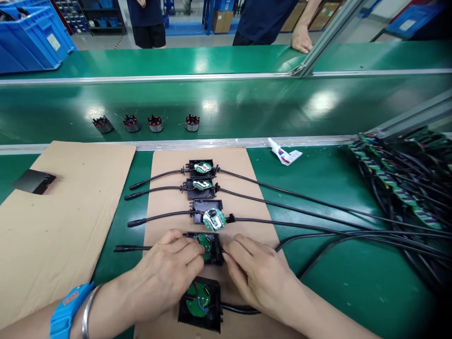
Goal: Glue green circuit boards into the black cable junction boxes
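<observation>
My left hand [173,263] is closed at the left side of a black plastic housing [214,256], its fingertips on the housing and the green circuit board [205,241] inside. At the housing's right end, my right hand [257,270] pinches at the spot where a black cable comes in; the fingers hide most of that cable. Closest to me lies another open housing [201,325], its green board [199,299] showing red and blue wires. Beyond my hands is a housing [208,205] with its round board [214,219] tilted partly out. Two more housings [200,195] with boards lie farther up.
Cardboard [233,155] lies under the housings, with a larger sheet [70,216] and a dark plate [34,181] at left. A white tube [284,153] and a heap of cabled boards [399,179] are right. Several motor stators [155,123] stand beyond. Two people stand opposite.
</observation>
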`<state>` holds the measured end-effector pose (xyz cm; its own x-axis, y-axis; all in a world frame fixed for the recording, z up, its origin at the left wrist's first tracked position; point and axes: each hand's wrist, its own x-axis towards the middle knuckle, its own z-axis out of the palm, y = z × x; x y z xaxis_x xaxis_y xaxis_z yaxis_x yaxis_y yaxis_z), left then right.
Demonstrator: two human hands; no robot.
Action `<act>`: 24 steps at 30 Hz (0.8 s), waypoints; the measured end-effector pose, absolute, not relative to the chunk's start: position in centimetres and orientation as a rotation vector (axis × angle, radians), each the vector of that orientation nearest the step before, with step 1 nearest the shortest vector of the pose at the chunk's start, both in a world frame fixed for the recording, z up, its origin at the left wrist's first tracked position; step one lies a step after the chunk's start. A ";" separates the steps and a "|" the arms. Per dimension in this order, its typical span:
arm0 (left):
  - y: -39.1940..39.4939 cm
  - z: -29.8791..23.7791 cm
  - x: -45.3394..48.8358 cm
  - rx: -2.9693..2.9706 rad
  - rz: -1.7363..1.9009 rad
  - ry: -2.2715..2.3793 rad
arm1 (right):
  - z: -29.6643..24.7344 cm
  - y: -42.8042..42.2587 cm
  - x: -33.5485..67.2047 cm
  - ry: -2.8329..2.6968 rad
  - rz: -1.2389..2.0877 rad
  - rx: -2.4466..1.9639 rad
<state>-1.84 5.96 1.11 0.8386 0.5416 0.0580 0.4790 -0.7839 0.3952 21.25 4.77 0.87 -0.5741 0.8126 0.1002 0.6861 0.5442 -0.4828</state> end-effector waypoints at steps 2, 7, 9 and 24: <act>6.0 1.3 -1.7 2.655 0.215 0.764 | 0.3 4.6 21.6 -2.439 0.632 -1.279; 6.0 1.7 -1.6 2.716 0.156 0.750 | 0.5 4.9 21.8 -2.454 0.754 -1.361; 6.0 1.8 -1.5 2.737 0.133 0.740 | 0.8 5.2 21.6 -2.493 0.771 -1.379; 6.0 1.7 -0.5 2.758 0.120 0.803 | 0.1 4.4 21.7 -2.399 0.381 -1.308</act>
<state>-0.49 6.02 1.67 0.8432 0.5376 0.0051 0.5157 -0.8113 0.2755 21.74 4.39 0.08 -0.4942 0.8463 0.1990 0.7430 0.5300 -0.4087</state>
